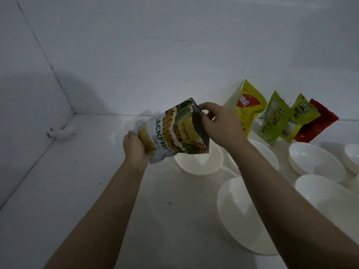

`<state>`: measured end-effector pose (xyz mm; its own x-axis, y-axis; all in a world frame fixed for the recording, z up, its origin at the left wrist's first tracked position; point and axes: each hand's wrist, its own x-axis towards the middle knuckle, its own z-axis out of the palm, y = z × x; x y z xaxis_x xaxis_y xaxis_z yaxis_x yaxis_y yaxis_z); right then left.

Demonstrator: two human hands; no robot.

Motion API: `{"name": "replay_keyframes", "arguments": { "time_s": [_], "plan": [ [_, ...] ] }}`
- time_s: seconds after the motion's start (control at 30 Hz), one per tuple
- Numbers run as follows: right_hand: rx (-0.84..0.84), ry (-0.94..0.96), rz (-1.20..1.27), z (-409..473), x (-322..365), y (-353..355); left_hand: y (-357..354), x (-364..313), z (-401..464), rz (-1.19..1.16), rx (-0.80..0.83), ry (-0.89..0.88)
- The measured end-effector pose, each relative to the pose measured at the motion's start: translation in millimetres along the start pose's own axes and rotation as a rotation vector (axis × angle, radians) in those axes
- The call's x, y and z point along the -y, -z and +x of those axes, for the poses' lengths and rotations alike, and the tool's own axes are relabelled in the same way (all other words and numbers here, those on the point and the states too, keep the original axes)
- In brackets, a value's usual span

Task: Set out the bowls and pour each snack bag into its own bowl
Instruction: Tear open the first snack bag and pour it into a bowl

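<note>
A jackfruit chips bag (172,133) hangs tilted over a white bowl (202,164). My left hand (135,146) grips its bottom end. My right hand (217,121) pinches its dark top edge, which points towards the bowl. No snack shows in that bowl. Several more white bowls stand to the right: one near me (239,216), one behind my right forearm (266,152), one further right (314,162) and one in front of it (326,189). A yellow bag (250,105), two green bags (275,119) (303,113) and a red bag (320,121) lean on the back wall.
Everything stands on a white surface (77,191) closed in by a white back wall and a left wall that meet in a corner at the left. Part of another bowl (352,156) shows at the right frame edge. A small white lump (62,133) lies by the corner.
</note>
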<state>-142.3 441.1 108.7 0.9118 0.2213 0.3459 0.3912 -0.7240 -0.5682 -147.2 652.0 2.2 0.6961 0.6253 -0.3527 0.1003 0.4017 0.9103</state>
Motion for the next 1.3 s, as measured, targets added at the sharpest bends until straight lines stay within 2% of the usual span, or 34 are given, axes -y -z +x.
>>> {"name": "replay_keyframes", "arguments": {
  "time_s": [0.1, 0.17, 0.3, 0.4, 0.57, 0.67, 1.0, 1.3],
  "plan": [
    [0.140, -0.158, 0.254, 8.9, -4.6, 0.0, -3.8, -5.8, 7.6, 0.045, -0.072, -0.086],
    [0.161, -0.161, 0.260, 12.3, -12.0, -6.7, -4.2, -5.0, 10.0, 0.105, -0.131, -0.152],
    [0.080, -0.145, 0.216, 21.0, -30.1, -29.1, -3.3, 0.3, 10.4, 0.179, -0.223, -0.281],
    [0.036, -0.136, 0.201, 27.4, -36.1, -38.5, -1.9, -0.2, 10.9, 0.237, -0.240, -0.361],
    [0.088, -0.164, 0.169, 32.4, -44.2, -46.1, 0.4, -7.4, 8.9, 0.310, -0.248, -0.459],
    [0.109, -0.157, 0.105, 35.1, -48.1, -46.9, 0.7, -9.9, 9.1, 0.333, -0.237, -0.496],
    [0.049, -0.201, 0.109, 28.1, -53.9, -56.0, -5.9, -16.1, 5.3, 0.360, -0.190, -0.549],
    [0.038, -0.173, 0.153, 26.7, -50.9, -53.4, 1.5, -15.1, 7.3, 0.328, -0.189, -0.519]
  ]
}}
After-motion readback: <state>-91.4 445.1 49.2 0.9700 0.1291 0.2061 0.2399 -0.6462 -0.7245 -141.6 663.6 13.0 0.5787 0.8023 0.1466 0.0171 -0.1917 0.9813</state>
